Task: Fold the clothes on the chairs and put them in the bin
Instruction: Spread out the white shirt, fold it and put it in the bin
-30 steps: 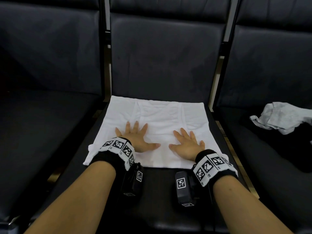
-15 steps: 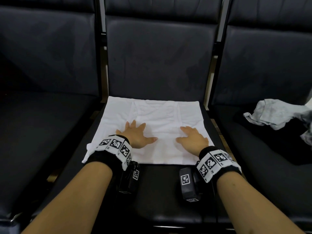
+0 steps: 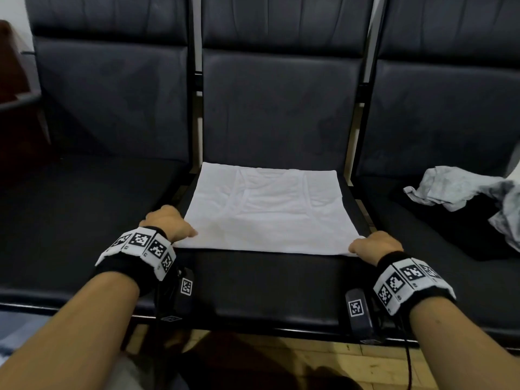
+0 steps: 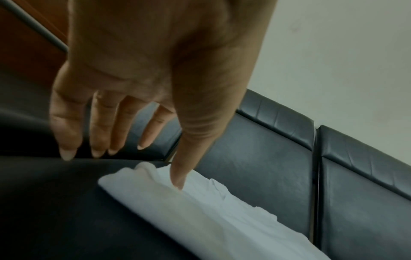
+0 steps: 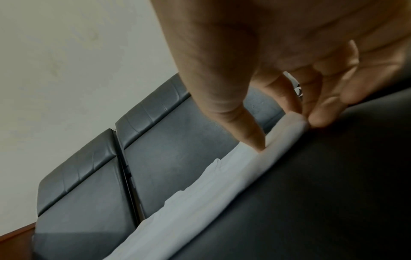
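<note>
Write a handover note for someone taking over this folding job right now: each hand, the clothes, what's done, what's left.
Left hand: thumb on the white shirt's near left corner, fingers off it.
Right hand: pinching the near right corner.
Shirt lies flat, partly folded, on the middle seat.
Grey garment lies crumpled on the right seat.
Left: finish folding, bin both. No bin in view.

white cloth garment point(image 3: 270, 212), smooth leatherette chair point(image 3: 281, 108)
</note>
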`<state>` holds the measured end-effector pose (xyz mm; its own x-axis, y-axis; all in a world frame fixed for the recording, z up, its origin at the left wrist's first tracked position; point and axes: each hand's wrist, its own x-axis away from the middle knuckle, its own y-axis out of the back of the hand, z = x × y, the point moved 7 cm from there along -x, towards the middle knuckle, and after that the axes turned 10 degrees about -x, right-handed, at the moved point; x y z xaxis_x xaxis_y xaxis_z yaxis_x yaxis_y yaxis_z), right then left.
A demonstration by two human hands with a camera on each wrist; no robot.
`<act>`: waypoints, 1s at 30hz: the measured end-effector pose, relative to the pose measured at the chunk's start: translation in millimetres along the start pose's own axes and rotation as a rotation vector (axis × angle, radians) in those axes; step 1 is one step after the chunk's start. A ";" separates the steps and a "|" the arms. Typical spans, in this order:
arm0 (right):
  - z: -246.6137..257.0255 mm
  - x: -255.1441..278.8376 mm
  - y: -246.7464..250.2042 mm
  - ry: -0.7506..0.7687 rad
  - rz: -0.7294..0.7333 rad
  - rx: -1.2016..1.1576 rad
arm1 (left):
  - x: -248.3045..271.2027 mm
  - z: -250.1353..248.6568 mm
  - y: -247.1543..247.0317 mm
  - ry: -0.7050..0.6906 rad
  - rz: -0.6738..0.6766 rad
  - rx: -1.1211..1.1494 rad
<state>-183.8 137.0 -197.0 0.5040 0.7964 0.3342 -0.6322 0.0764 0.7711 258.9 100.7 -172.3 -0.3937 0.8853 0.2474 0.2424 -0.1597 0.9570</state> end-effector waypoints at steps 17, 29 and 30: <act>-2.3 17.7 -2.4 0.142 -0.143 -0.568 | 16.8 11.6 -17.1 -0.030 0.112 0.586; 6.3 28.8 6.9 0.336 -0.085 -0.369 | 23.3 1.9 -4.4 -0.403 0.031 0.431; 4.3 29.1 8.0 0.345 -0.096 -0.343 | 24.4 4.8 -3.1 -0.397 0.007 0.397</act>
<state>-171.6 158.2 -178.8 0.3821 0.9237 0.0266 -0.7789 0.3065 0.5471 252.8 124.9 -170.0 -0.0454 0.9936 0.1035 0.5891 -0.0571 0.8060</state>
